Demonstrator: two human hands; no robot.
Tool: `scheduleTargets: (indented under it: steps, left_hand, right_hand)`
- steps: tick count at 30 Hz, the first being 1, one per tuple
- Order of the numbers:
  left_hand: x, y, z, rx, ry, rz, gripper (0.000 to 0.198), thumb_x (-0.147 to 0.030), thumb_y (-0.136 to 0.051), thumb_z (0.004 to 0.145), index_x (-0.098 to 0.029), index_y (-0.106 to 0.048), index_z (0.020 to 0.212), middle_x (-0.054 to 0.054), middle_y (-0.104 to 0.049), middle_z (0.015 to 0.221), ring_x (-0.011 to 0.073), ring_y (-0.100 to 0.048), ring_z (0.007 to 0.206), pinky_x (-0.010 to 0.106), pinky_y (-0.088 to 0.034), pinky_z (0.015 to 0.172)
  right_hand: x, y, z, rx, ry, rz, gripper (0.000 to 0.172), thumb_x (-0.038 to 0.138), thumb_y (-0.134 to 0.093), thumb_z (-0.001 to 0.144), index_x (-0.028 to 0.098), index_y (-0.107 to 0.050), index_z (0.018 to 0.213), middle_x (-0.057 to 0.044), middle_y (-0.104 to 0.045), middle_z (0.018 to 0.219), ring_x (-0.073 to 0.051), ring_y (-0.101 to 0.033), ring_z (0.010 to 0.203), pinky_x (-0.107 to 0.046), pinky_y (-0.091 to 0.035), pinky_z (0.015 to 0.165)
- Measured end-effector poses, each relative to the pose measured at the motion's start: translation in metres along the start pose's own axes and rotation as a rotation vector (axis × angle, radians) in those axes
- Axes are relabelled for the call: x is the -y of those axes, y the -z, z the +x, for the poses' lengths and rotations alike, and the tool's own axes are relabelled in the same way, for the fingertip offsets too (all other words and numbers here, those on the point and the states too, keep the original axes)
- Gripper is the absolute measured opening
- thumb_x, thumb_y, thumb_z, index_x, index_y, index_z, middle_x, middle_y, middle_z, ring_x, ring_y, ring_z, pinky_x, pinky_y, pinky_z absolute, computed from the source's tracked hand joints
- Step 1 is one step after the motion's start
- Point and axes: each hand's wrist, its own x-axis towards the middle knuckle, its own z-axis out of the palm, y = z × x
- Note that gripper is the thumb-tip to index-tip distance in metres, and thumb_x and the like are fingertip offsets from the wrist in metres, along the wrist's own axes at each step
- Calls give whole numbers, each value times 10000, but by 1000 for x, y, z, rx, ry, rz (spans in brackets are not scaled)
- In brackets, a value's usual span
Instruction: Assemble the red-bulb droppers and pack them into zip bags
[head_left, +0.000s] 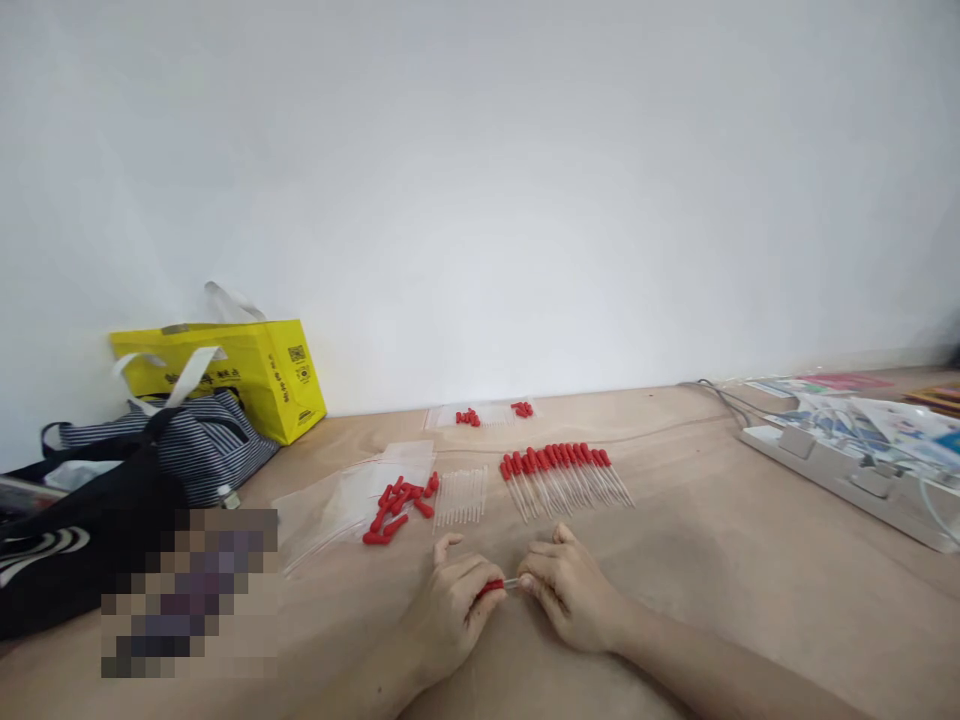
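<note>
My left hand pinches a red rubber dropper bulb, mostly covered by the fingers. A thin clear tube runs from the bulb's end to my right hand, whose fingers close on it. Beyond my hands lies a row of droppers, red bulbs towards the wall and clear tubes towards me. To their left is a group of bare clear tubes side by side. Loose red bulbs are piled by the flat clear plastic bags.
By the wall lie more red bulbs and tubes on plastic. A yellow bag, a striped bag and a black bag stand left. At right sit a white power strip, papers and a cable.
</note>
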Motion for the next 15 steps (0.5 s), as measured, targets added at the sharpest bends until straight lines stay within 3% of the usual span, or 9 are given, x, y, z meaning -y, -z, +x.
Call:
scheduleTargets:
  steps: [7, 10, 12, 15]
  left_hand:
    - [7, 17, 5, 37, 16, 69, 175, -223, -419, 839, -224, -588, 792, 0, -649, 734, 161, -559, 728, 437, -183, 921]
    - [10, 18, 5, 38, 14, 80, 152, -233, -440, 834, -238, -590, 811, -9, -651, 757, 166, -553, 770, 428, -180, 918]
    - [17, 19, 5, -16, 58, 121, 133, -274, -477, 812, -249, -578, 896, 7, -646, 851, 191, -538, 852, 427, -190, 909]
    - [34, 26, 3, -162, 235, 252, 256, -313, -546, 748, -233, -544, 991, 53, -601, 999, 243, -492, 959, 430, -241, 852]
  right_hand:
    - [5, 14, 3, 52, 13, -8, 228, 214, -367, 856, 239, -585, 917, -9, -583, 779, -139, -482, 737, -283, -241, 668]
    - [6, 13, 2, 53, -14, -32, 212, 204, -409, 830, 244, -605, 899, -13, -595, 765, -150, -494, 743, -293, -248, 680]
    - [6, 8, 4, 29, -72, -7, 201, 186, -424, 813, 240, -609, 870, -10, -611, 800, -154, -514, 774, -289, -259, 692]
    - [3, 1, 15, -85, -289, 42, 215, 155, -435, 786, 221, -573, 936, -7, -629, 820, -157, -543, 789, -276, -273, 701]
